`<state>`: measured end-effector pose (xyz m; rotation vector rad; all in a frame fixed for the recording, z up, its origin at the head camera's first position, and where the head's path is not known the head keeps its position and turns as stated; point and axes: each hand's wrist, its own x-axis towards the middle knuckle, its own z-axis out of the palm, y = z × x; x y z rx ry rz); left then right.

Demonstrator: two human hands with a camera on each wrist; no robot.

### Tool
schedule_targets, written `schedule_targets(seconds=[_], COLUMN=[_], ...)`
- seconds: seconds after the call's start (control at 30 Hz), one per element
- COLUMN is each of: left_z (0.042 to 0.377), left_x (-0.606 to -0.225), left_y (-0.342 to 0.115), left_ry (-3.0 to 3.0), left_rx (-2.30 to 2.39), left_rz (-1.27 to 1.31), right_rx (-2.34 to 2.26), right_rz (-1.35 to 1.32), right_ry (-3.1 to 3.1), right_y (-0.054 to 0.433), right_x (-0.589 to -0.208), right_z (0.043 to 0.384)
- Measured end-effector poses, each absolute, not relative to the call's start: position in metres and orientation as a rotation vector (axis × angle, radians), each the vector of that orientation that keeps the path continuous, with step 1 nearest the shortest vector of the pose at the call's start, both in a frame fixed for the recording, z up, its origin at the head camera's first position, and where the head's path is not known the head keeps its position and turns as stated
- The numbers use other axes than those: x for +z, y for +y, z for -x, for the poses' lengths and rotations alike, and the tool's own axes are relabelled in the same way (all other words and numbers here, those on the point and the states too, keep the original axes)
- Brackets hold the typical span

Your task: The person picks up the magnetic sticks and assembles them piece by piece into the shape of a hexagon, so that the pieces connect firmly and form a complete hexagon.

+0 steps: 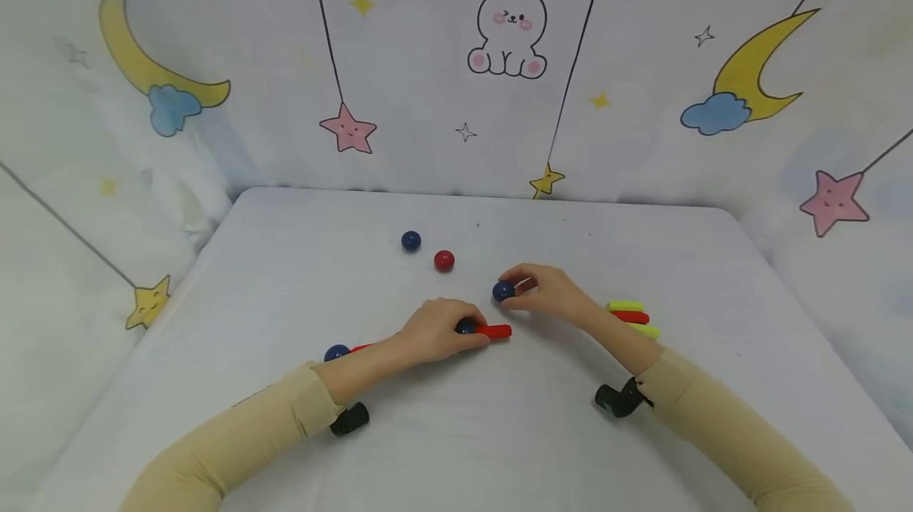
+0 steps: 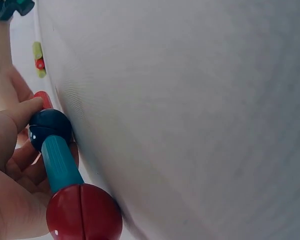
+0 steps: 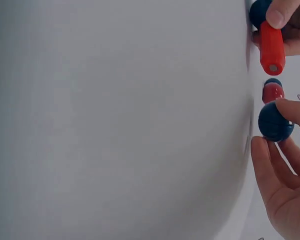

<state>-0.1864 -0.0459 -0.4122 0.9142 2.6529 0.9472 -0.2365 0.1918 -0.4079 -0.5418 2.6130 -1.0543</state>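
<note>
Mid-frame, the left hand (image 1: 441,330) grips a red rod (image 1: 496,331); right of centre, the right hand (image 1: 549,292) pinches a blue ball (image 1: 503,291).

The dark blue ball (image 2: 50,131) looks like smooth, glossy plastic with small bright highlights and a fine seam; the grooved red ball (image 2: 85,212) has the same polish. Between them, the teal rod (image 2: 62,162) is duller plastic, faceted lengthwise. The red rod (image 3: 272,47) seems smooth, satin plastic. Toward the far edge of the tabletop (image 1: 471,433), a loose red ball (image 1: 444,261) and a loose blue ball (image 1: 410,241) shine. Matt, finely textured white cloth covers the tabletop; the printed backdrop (image 1: 442,44) and beige sleeves (image 1: 720,421) also look like matt cloth.
</note>
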Motion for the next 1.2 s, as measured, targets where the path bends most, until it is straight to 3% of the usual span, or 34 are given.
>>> schedule_targets(seconds=[0.47,1.2], left_z=[0.191,0.194], left_x=[-0.411,-0.411], left_y=[-0.053,-0.044], left_ry=[2.667,2.648], left_rx=[0.945,0.942], left_rz=[-0.880,-0.933], right_rx=[-1.096,-1.139], right_rz=[0.454,0.468], right_ry=[2.562,2.509], right_y=[0.217,0.208], right_x=[-0.415,-0.412], right_z=[0.199,0.194])
